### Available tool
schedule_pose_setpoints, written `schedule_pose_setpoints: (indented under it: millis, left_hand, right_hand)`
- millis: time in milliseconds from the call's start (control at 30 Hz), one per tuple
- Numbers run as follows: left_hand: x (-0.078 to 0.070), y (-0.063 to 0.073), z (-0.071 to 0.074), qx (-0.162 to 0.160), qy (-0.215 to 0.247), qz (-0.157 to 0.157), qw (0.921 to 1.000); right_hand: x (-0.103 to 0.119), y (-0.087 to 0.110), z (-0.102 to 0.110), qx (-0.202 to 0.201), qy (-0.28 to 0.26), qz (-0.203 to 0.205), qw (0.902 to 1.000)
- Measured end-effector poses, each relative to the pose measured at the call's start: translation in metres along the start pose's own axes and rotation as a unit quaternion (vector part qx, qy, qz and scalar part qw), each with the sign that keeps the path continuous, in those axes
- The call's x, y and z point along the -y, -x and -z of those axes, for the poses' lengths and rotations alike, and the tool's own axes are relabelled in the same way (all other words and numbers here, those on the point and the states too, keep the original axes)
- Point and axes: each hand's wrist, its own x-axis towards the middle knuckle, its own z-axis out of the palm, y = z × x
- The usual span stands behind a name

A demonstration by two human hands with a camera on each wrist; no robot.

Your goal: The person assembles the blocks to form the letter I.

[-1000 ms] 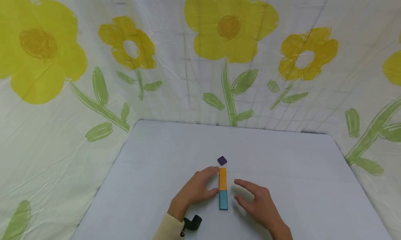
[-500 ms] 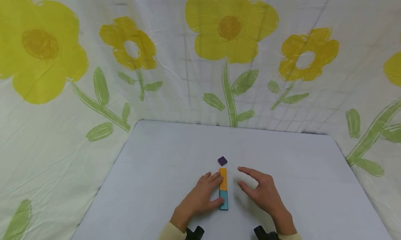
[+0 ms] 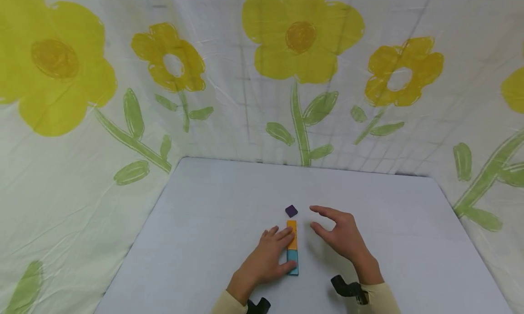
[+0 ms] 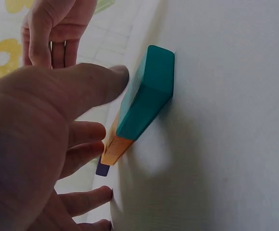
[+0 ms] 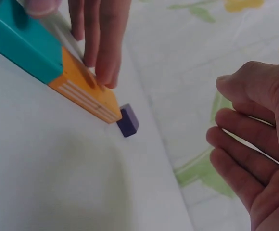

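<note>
A teal block (image 3: 292,255) and an orange block (image 3: 291,224) lie end to end in a straight line on the white table. Over them rests my left hand (image 3: 270,259), its fingertips at the orange block and its thumb at the teal one. White stripes mark the side of the orange block (image 5: 84,91) in the right wrist view. Just beyond its far end lies a small purple block (image 3: 291,211), turned cornerwise. My right hand (image 3: 343,234) hovers to the right of the blocks with thumb and fingers spread apart, holding nothing.
The white table (image 3: 221,191) carries the row of blocks near its middle. Behind it hangs a white cloth (image 3: 229,123) printed with yellow flowers. A black wrist mount (image 3: 345,286) sits on the right forearm, and another (image 3: 259,306) on the left.
My left hand has shifted right, from beside the blocks to over them. My right hand has moved forward, up to beside the purple block. The blocks stay in place.
</note>
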Motion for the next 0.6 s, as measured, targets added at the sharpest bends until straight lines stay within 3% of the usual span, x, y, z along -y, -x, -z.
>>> schedule_pose_setpoints:
  millis: [233,600]
  left_hand:
    - [-0.001,-0.001,-0.001,0.004,-0.021,0.010,0.9997]
    - [-0.001,-0.002,-0.001,0.000,-0.017,0.008,0.9998]
  right_hand:
    - [-0.006,-0.015,-0.001,0.026,-0.009,0.002,0.9996]
    - [-0.018,-0.033,-0.003,0.046,-0.013,0.015,0.9987]
